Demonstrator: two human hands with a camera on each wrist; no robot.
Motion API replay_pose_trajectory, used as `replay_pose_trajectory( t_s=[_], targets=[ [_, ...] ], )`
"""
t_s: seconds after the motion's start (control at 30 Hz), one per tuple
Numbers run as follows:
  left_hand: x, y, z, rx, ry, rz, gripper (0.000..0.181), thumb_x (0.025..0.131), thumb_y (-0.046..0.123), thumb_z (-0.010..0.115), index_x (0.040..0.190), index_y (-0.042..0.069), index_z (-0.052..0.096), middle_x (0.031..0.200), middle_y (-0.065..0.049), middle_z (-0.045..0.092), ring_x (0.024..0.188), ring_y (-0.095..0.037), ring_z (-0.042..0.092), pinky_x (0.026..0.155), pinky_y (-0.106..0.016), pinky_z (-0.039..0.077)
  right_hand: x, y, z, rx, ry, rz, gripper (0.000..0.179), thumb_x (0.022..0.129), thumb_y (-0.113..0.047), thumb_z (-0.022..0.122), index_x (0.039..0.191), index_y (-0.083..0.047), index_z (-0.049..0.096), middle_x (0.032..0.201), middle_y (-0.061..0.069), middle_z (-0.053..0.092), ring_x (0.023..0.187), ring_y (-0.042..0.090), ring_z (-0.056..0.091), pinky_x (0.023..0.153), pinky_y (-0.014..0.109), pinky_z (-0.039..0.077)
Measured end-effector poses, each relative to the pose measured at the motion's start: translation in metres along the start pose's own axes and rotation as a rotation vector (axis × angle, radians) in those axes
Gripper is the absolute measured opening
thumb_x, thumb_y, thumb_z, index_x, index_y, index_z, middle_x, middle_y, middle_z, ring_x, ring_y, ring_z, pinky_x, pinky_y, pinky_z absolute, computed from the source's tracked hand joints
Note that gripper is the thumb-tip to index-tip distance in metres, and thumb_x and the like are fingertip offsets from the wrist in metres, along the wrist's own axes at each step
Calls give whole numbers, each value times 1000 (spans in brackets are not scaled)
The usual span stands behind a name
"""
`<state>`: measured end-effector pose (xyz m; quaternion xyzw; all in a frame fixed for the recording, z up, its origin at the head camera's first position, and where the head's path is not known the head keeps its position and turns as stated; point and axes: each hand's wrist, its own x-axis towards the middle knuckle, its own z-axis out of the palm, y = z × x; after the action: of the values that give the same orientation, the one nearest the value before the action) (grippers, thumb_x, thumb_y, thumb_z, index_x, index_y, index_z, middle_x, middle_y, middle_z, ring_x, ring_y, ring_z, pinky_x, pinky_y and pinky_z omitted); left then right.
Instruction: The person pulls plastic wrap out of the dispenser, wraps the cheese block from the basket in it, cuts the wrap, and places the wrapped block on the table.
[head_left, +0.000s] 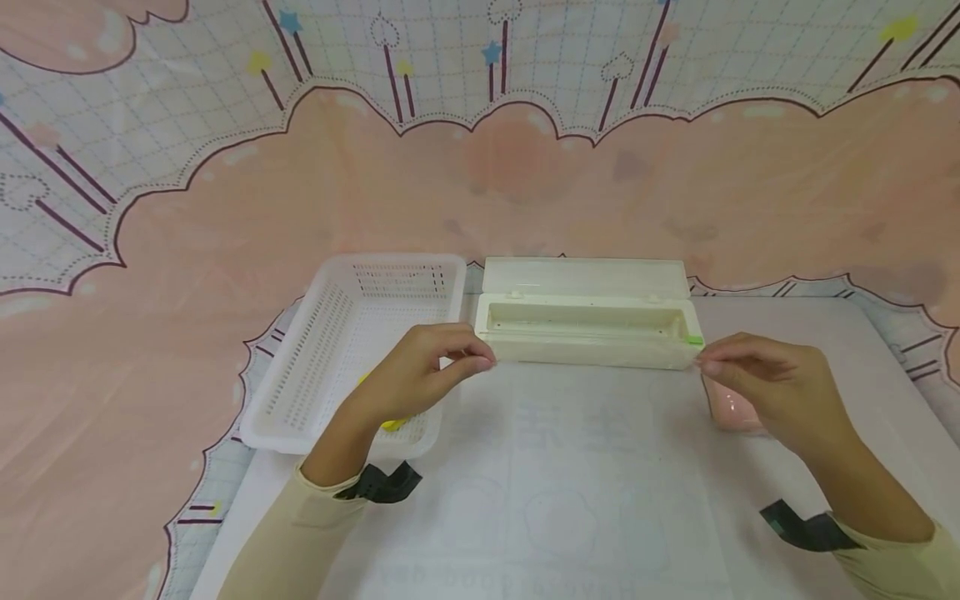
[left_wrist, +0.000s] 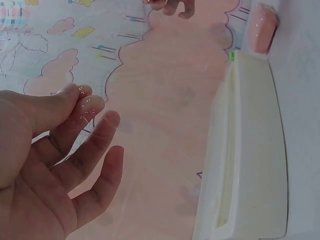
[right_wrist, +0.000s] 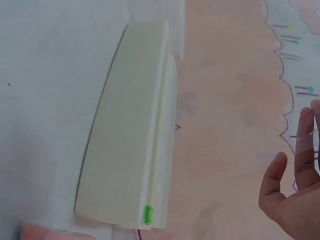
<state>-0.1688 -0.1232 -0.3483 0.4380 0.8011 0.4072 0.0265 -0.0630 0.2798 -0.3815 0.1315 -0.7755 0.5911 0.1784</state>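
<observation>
My left hand (head_left: 420,371) holds thumb and forefinger together by the left front corner of a long white dispenser box (head_left: 592,350). At the box's other end my right hand (head_left: 783,392) pinches in the same way. Small glints at the left fingertips (left_wrist: 86,102) and a faint see-through band across the right fingers (right_wrist: 305,135) show clear plastic film, barely visible between the hands. The box's lid (head_left: 585,277) stands raised at the back, and its long trough is exposed. A green piece (head_left: 696,340) sits at the right end of its front rim.
To the left lies a white perforated basket (head_left: 262,437), holding something yellow (head_left: 393,424) partly hidden by my left forearm. A glossy pink object (head_left: 731,410) is beside my right hand. Behind the white tabletop (head_left: 570,517) hangs a pink patterned cloth (head_left: 525,192).
</observation>
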Motion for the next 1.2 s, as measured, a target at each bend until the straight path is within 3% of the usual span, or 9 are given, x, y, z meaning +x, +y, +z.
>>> replay_pose_trajectory(
  t_s=[0.23, 0.47, 0.87, 1.2],
  targets=[
    [-3, 1, -2, 23, -1, 64, 7, 96, 10, 70, 99, 13, 75, 88, 8, 67, 79, -7, 57, 69, -23, 49, -4, -3, -1, 2, -4, -41, 21, 82, 24, 68, 95, 9, 74, 97, -2, 77, 93, 6, 71, 82, 13, 55],
    [-3, 8, -3, 26, 36, 146, 8, 96, 7, 70, 99, 13, 75, 86, 7, 67, 77, -6, 57, 68, -22, 48, -3, 0, -1, 230, -19, -177, 22, 77, 31, 65, 93, 17, 71, 99, 9, 77, 97, 15, 72, 88, 17, 56],
    [-1, 15, -6, 36, 96, 140, 9, 94, 4, 71, 99, 11, 74, 85, 1, 65, 79, -9, 57, 68, -22, 48, 0, -6, -1, 234, -38, -261, 18, 79, 27, 67, 93, 17, 71, 99, 12, 77, 97, 18, 72, 92, 19, 55],
    [0, 15, -5, 29, 136, 182, 10, 94, 2, 70, 99, 10, 74, 84, 2, 64, 76, -8, 53, 65, -22, 45, 2, -10, -1, 248, 7, -258, 18, 79, 28, 67, 91, 16, 72, 97, 12, 77, 96, 19, 72, 87, 19, 57]
  ],
)
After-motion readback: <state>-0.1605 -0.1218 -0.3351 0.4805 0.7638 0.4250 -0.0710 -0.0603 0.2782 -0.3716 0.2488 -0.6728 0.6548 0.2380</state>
